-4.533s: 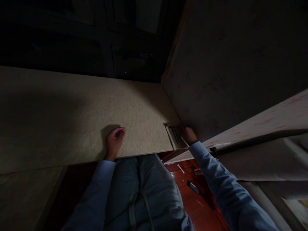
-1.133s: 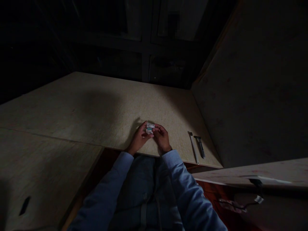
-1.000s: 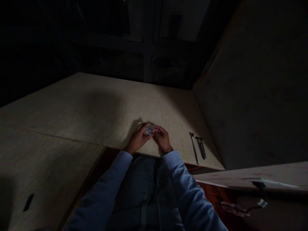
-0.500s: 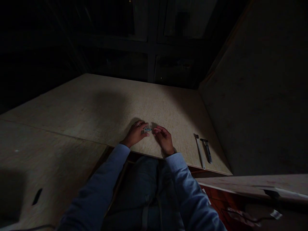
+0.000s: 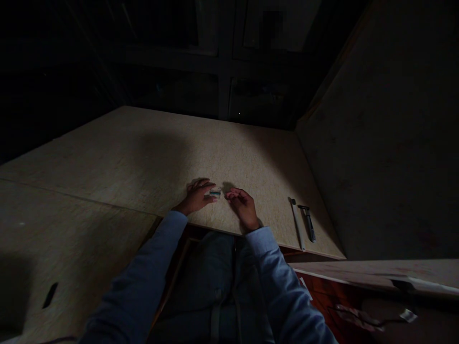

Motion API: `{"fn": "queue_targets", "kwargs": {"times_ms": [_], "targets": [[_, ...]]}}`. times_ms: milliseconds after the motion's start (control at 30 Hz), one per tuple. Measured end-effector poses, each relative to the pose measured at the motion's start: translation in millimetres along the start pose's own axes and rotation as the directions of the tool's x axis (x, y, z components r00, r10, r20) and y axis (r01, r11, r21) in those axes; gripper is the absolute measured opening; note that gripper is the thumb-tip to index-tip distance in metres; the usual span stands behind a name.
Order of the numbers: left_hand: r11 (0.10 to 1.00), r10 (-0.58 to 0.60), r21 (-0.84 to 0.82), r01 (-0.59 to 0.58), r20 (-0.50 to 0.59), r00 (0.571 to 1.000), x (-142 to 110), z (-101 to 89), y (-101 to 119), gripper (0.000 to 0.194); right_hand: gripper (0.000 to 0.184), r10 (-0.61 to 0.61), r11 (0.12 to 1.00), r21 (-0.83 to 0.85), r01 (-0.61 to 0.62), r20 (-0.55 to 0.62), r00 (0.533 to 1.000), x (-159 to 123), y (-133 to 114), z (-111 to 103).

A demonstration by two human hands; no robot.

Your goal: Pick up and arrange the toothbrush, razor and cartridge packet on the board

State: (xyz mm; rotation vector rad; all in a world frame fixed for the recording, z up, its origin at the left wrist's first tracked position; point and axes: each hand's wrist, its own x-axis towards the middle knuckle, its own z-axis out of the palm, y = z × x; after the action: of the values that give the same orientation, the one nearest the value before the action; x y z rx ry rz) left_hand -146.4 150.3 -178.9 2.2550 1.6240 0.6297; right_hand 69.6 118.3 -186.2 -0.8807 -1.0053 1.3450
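A small razor cartridge (image 5: 215,193), dark with a teal strip and what looks like a clear casing, is low over the tabletop. My left hand (image 5: 198,197) holds it between thumb and index finger, the other fingers spread out. Just to its right, my right hand (image 5: 244,204) has thumb and fingertips pinched together; whatever is in the pinch is too small and dark to make out. The two hands are apart by a narrow gap. Further right lie a pale toothbrush (image 5: 298,224) with a dark head and a dark razor (image 5: 309,223), side by side.
The beige tabletop (image 5: 229,148) runs back to dark window frames (image 5: 224,91). A dark panel (image 5: 380,143) rises along the right side. At lower left, a second board (image 5: 89,248) carries a small black strip (image 5: 50,295). A cable lies at lower right.
My left hand has moved left with the cartridge, widening the gap between my hands. My right hand stays almost in place, still pinched. The view has shifted slightly.
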Motion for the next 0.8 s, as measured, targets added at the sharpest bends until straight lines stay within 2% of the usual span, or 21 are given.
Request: {"fn": "queue_targets", "kwargs": {"times_ms": [267,500,633,800], "targets": [[1.0,-0.007,-0.019,0.007,-0.049,0.999,-4,1.4,2,0.057,0.036,0.007,1.0,-0.024,-0.007,0.001,1.0,1,2,-1],[0.999,-0.023,-0.029,0.02,-0.087,0.996,-7,2.6,3,0.054,0.038,0.025,0.999,-0.026,-0.025,0.003,1.0,2,4,-3],[0.999,0.008,-0.04,-0.013,-0.119,0.993,-6,1.6,1,0.052,0.037,0.009,1.0,-0.026,-0.01,-0.016,1.0,2,2,1],[0.994,0.029,-0.096,-0.046,-0.175,0.984,-5,2.4,-2,0.055,0.031,-0.048,0.992,-0.121,0.042,-0.046,0.998,-21,-9,3]]}}
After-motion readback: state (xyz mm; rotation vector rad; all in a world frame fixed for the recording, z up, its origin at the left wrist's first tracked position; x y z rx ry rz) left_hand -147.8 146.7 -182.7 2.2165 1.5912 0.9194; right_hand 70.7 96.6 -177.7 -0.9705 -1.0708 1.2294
